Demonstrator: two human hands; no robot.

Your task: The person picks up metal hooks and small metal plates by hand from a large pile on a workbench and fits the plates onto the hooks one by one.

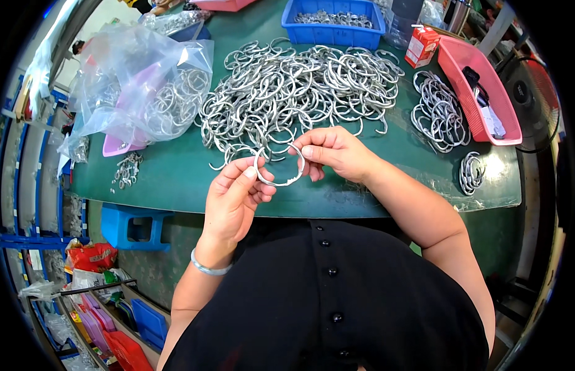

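Between my two hands is a silver metal ring (280, 184), held above the near edge of the green table. My left hand (235, 195) pinches its left side with thumb and fingers. On its right side, my right hand (334, 151) grips it between thumb and forefinger. The lower part of the ring has an uneven, bumpy edge. Just beyond my hands lies a large heap of similar silver rings (300, 83), many of them open-ended. A smaller pile of rings (439, 111) is to the right, and a little cluster of rings (471, 173) sits nearer me.
A blue bin (334, 37) of small metal parts stands at the back. At right are a pink basket (510, 127) and a red carton (421, 46). Clear plastic bags (145, 59) and small metal pieces (128, 170) lie left. A blue stool (136, 226) is below the table (386, 191).
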